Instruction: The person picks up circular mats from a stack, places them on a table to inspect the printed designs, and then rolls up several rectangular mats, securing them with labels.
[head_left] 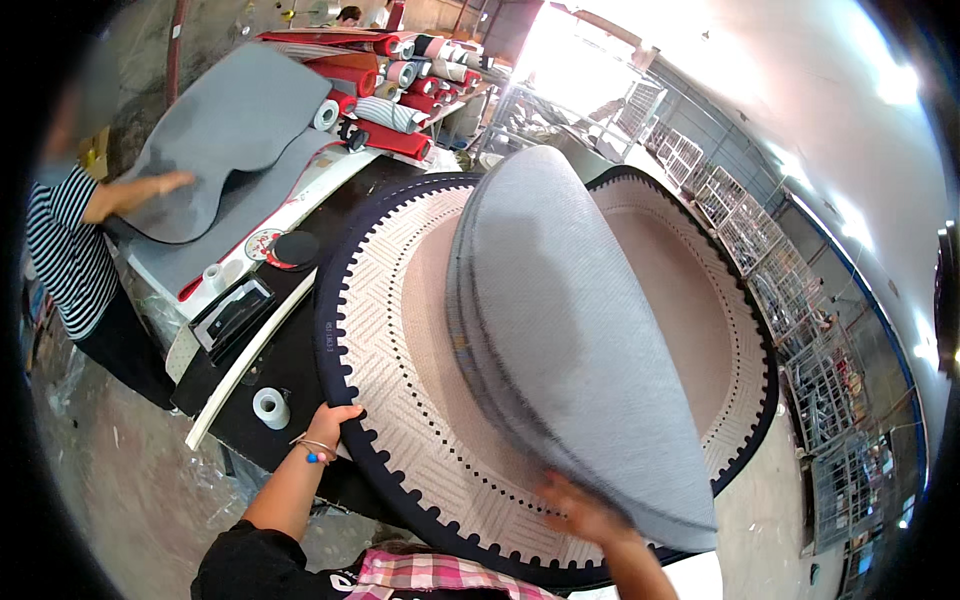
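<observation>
Right, folded rug layers [570, 320] sit on round rug [385, 330], across its middle, grey underside up. Risk, I'd judge: one-sided pull could skew layers; near tip seems past round rug's rim, so weight there might drag everything off table [295, 350]. Long axis: round rug's far rim to near-right rim; curved side faces left. Left hand [325, 425] at round rug's near-left rim; can't tell if fingers grip. Right hand [580, 508] blurred near round rug's near rim, fingers spread, contact unclear.
</observation>
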